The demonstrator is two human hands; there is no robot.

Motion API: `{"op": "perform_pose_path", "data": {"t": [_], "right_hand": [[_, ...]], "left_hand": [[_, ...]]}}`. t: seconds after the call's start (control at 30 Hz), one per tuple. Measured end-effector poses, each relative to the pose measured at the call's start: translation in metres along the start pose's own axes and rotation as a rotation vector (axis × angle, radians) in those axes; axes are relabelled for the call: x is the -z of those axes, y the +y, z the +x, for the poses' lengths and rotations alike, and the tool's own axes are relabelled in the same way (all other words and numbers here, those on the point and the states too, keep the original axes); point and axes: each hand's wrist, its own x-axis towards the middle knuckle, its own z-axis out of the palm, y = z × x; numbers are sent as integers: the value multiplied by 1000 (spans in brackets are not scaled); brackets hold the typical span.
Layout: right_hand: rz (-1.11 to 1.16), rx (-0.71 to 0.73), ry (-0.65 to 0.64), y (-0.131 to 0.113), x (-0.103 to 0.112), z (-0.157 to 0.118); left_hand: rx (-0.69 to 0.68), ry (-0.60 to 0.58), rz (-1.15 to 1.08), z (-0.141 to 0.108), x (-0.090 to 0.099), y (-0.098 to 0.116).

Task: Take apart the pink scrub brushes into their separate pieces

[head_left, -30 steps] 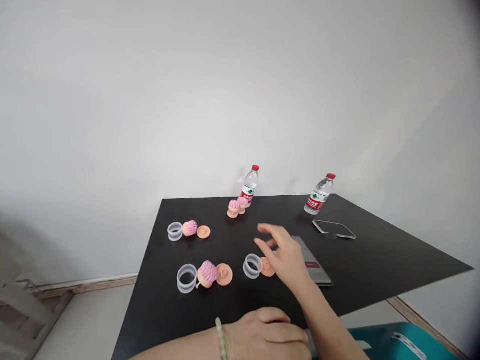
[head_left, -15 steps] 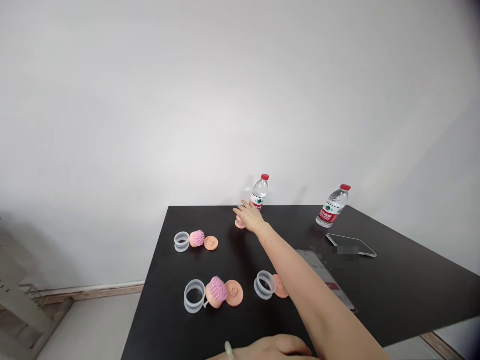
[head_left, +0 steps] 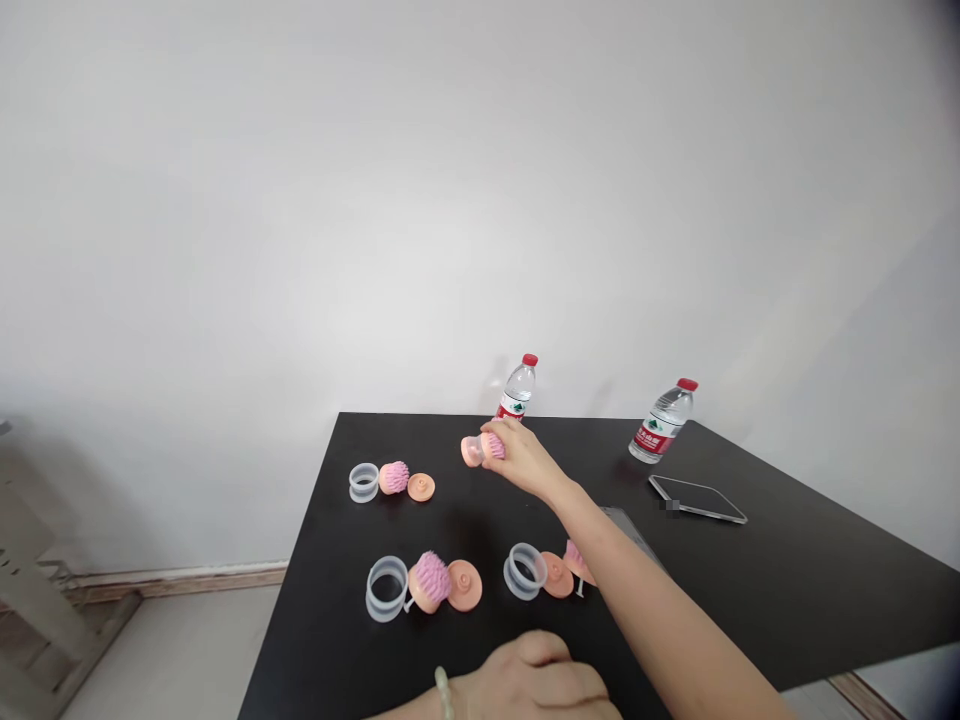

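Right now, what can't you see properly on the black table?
All of these are in the head view:
- Bottom of the water bottle: the right hand is in front of it.
- Pink brush: that hand covers part of it.
- Grey flat sheet: the right forearm hides most of it, so I can't tell what it is.
- Left hand: the bottom edge cuts it off.
- Bottle label writing: too small to read.

Plain white wall (head_left: 480, 200) fills the background, lit soft and even, brightest mid-wall, dimmer toward the top right corner. Wood baseboard (head_left: 172, 585) runs along its foot above a pale floor (head_left: 172, 650). Black tabletop (head_left: 787, 580) juts into the room. Pale slatted furniture (head_left: 30, 560) at far left, type unclear.
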Motion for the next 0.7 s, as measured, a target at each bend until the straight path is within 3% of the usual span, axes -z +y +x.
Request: {"op": "perform_pose_path", "data": {"t": [0.13, 0.27, 0.33, 0.5, 0.7], "right_hand": [[195, -50, 50, -12, 29, -66], [469, -187, 35, -23, 48, -128], [697, -243, 12, -29, 51, -150], [987, -329, 67, -41, 32, -183], [1140, -337, 152, -53, 10, -202]], "left_hand": [[199, 258, 95, 11, 23, -2], [677, 289, 22, 13, 47, -10], [831, 260, -119, 14, 51, -15], [928, 72, -568, 13, 43, -17], [967, -25, -451, 11, 41, -6]]}}
